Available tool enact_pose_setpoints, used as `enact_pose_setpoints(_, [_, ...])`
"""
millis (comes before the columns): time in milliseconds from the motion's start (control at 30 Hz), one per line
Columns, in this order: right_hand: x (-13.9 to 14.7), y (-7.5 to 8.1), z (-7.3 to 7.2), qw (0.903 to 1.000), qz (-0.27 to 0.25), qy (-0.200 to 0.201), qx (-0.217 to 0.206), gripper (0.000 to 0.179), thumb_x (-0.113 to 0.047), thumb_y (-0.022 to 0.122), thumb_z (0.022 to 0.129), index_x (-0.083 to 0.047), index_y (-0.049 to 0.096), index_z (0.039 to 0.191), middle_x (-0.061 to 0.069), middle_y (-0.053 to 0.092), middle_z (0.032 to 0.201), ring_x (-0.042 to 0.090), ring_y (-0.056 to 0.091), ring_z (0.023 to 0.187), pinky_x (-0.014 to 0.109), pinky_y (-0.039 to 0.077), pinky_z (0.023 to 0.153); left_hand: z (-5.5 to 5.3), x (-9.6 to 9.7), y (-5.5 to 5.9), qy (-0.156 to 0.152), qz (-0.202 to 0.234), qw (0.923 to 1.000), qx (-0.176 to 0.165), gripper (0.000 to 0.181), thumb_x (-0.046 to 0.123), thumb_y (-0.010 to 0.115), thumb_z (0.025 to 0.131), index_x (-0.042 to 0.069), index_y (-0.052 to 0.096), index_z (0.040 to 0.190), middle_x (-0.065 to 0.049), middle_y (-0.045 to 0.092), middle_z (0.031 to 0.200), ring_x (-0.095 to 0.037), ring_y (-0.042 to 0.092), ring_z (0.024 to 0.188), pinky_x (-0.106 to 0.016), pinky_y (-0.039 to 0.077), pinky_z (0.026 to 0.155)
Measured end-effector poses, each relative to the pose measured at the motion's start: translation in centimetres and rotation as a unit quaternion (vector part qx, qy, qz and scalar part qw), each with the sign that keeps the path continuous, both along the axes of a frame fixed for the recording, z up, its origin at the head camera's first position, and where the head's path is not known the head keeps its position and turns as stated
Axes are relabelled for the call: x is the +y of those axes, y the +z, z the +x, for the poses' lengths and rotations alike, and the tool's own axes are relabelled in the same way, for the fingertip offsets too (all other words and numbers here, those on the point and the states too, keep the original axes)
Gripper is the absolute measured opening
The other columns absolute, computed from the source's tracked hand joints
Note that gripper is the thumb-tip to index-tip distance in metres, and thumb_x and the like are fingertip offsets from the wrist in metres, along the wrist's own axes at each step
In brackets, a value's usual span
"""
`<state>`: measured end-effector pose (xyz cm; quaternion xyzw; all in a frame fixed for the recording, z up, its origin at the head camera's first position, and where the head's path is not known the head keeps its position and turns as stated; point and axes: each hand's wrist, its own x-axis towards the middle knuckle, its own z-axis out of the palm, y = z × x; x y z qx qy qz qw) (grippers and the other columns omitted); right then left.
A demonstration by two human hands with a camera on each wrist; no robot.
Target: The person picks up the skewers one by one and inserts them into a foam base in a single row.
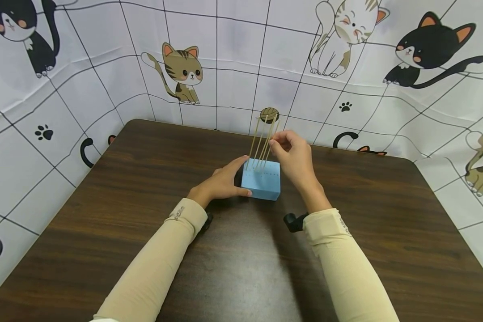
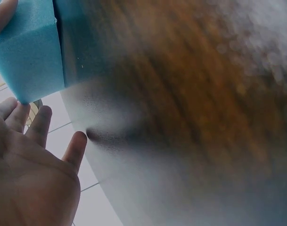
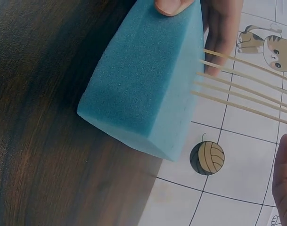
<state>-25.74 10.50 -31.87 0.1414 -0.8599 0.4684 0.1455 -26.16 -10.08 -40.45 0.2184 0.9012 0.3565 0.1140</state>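
Observation:
A light blue foam block (image 1: 261, 183) rests on the table with several thin wooden skewers (image 3: 242, 108) standing up from its top. My left hand (image 1: 224, 180) grips the block from its left, thumb on the near face and fingers at the far side. In the left wrist view, that hand's palm (image 2: 35, 174) is turned up beside the block (image 2: 32, 61). Above the block's right side, my right hand (image 1: 295, 156) pinches the upper part of one skewer between thumb and forefinger. A row of small dark marks crosses the block's top.
The dark wood-grain table (image 1: 145, 179) stretches to both sides and toward me. A white grid-patterned sheet with cartoon cats (image 1: 183, 74) hangs right behind the table's far edge. Black wrist-worn pieces (image 1: 294, 222) sit by the cuffs of my cream sleeves (image 1: 153, 264).

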Motion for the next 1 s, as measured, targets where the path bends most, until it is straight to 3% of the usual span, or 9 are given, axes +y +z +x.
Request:
enact_pose_setpoints(200, [0.5, -0.1, 0.2, 0.9999, -0.008, -0.005, -0.008, 0.024, -0.019, 0.065, 0.097, -0.001, 0.065, 0.113, 0.012, 0.068, 0.106, 0.022, 0.065, 0.096, 0.037, 0.052, 0.087, 0.1, 0.2, 0.0, -0.002, 0.001, 1.0, 0.001, 0.104, 0.041, 0.077, 0.084, 0.022, 0.011, 0.161, -0.002, 0.012, 0.167, -0.025, 0.018, 0.151, -0.064, 0.012, 0.116])
enact_pose_setpoints(333, [1.2, -0.2, 0.4, 0.9998, -0.008, -0.01, -0.016, 0.025, -0.019, 0.065, 0.096, -0.002, 0.064, 0.115, 0.012, 0.068, 0.108, 0.024, 0.066, 0.097, 0.038, 0.052, 0.087, 0.1, 0.4, 0.0, -0.003, 0.001, 1.0, 0.0, 0.103, 0.042, 0.077, 0.084, 0.022, 0.011, 0.161, -0.002, 0.011, 0.167, -0.025, 0.018, 0.151, -0.063, 0.012, 0.116])
enact_pose_setpoints(500, [3.6, -0.5, 0.6, 0.9982, 0.026, -0.031, -0.044, 0.027, -0.025, 0.064, 0.097, -0.006, 0.065, 0.116, 0.011, 0.067, 0.111, 0.025, 0.065, 0.097, 0.039, 0.05, 0.082, 0.1, 0.3, 0.1, -0.006, 0.005, 1.0, -0.001, 0.102, 0.041, 0.076, 0.085, 0.021, 0.01, 0.161, -0.002, 0.01, 0.167, -0.026, 0.017, 0.152, -0.063, 0.01, 0.117])
enact_pose_setpoints(633, [6.5, -1.1, 0.6, 0.9935, 0.065, -0.056, -0.074, 0.031, -0.029, 0.061, 0.098, -0.005, 0.065, 0.117, 0.013, 0.067, 0.115, 0.029, 0.065, 0.103, 0.043, 0.049, 0.086, 0.1, 0.1, 0.0, -0.008, 0.007, 0.9999, 0.001, 0.102, 0.04, 0.076, 0.086, 0.02, 0.01, 0.161, -0.002, 0.01, 0.167, -0.026, 0.016, 0.152, -0.061, 0.011, 0.117])
enact_pose_setpoints(800, [9.8, -2.0, 1.2, 0.978, 0.145, -0.08, -0.126, 0.033, -0.028, 0.059, 0.099, -0.001, 0.062, 0.118, 0.019, 0.064, 0.119, 0.036, 0.059, 0.112, 0.051, 0.046, 0.094, 0.0, 0.0, -0.1, -0.008, 0.007, 0.9999, 0.001, 0.103, 0.041, 0.077, 0.085, 0.02, 0.01, 0.161, -0.003, 0.01, 0.167, -0.026, 0.015, 0.152, -0.062, 0.012, 0.117])
enact_pose_setpoints(1000, [12.1, -3.6, 1.9, 0.9403, 0.251, -0.076, -0.217, 0.034, -0.027, 0.059, 0.098, 0.002, 0.062, 0.117, 0.026, 0.06, 0.123, 0.043, 0.056, 0.114, 0.057, 0.045, 0.092, 0.0, 0.0, -0.1, -0.008, 0.01, 0.9999, 0.003, 0.103, 0.04, 0.077, 0.085, 0.019, 0.011, 0.161, -0.004, 0.01, 0.167, -0.028, 0.016, 0.152, -0.063, 0.012, 0.116])
